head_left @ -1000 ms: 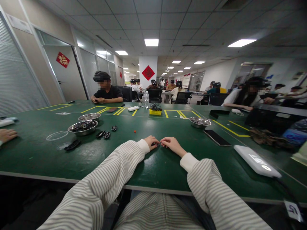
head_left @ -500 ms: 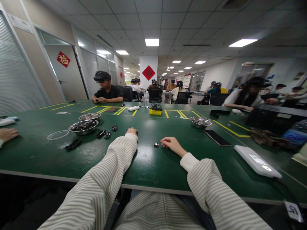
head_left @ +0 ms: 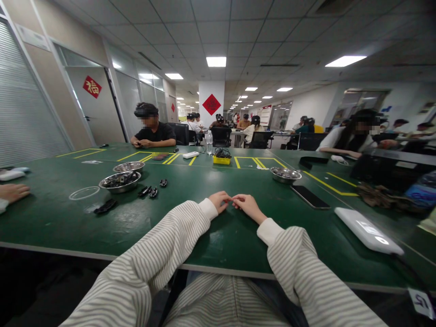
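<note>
My left hand (head_left: pixel 220 201) and my right hand (head_left: pixel 248 207) meet at their fingertips above the green table (head_left: pixel 235 245), in front of me. The fingers of both hands are curled into a pinch. Whatever lies between them is too small or too covered to make out. No part of the small red, white and black piece shows now; the left hand covers the spot where it lay. Left of my hands, several small black parts (head_left: pixel 153 193) lie on the table, with a larger black part (head_left: pixel 106 206) farther left.
At left, a steel bowl (head_left: pixel 119 188) of black parts stands before another steel bowl (head_left: pixel 140 169). A third bowl (head_left: pixel 286 179), a phone (head_left: pixel 310 197) and a white power bank (head_left: pixel 366 231) are at right. Another person's hand (head_left: pixel 15 192) rests at far left.
My left hand has moved right and toward me, reaching my right hand. The small red, white and black piece is no longer visible. My right hand has stayed nearly in place.
</note>
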The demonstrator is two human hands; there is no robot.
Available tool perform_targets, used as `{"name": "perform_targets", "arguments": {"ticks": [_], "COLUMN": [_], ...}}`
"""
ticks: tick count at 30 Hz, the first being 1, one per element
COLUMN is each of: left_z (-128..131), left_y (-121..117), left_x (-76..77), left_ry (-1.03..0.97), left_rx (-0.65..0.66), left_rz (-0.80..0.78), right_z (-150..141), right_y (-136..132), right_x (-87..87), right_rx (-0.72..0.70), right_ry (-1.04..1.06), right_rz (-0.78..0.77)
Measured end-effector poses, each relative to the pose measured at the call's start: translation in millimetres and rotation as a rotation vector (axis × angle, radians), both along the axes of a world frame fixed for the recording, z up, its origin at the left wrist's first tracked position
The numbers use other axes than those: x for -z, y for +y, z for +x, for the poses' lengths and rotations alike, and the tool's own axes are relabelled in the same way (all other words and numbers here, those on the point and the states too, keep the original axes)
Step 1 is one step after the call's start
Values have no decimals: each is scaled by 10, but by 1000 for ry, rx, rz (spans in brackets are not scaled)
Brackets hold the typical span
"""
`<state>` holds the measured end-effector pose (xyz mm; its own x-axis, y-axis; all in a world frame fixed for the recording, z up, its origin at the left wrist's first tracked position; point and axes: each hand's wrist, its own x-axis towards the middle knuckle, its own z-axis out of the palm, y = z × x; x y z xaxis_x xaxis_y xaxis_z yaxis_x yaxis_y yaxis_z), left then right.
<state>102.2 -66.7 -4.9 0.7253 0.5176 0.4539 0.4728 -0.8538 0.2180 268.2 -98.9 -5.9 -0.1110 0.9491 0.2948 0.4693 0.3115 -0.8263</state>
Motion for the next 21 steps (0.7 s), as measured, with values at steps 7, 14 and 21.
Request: {"name": "perform_targets", "arguments": {"ticks": [7, 14, 21], "left_z": [90, -79, -136], "left_y": [-65, 20, -34], "left_x": [57, 20, 7], "left_ry": [149, 127, 308], "left_rx": [83, -121, -189], "left_rz": [45, 22, 17], "right_z": [25, 46, 1], "right_y": [-2, 10, -88], "right_x": [-11, -4, -16], "right_rx": [92, -57, -168], "right_ry": [-136, -275, -428], "right_rz": [64, 58, 203]}}
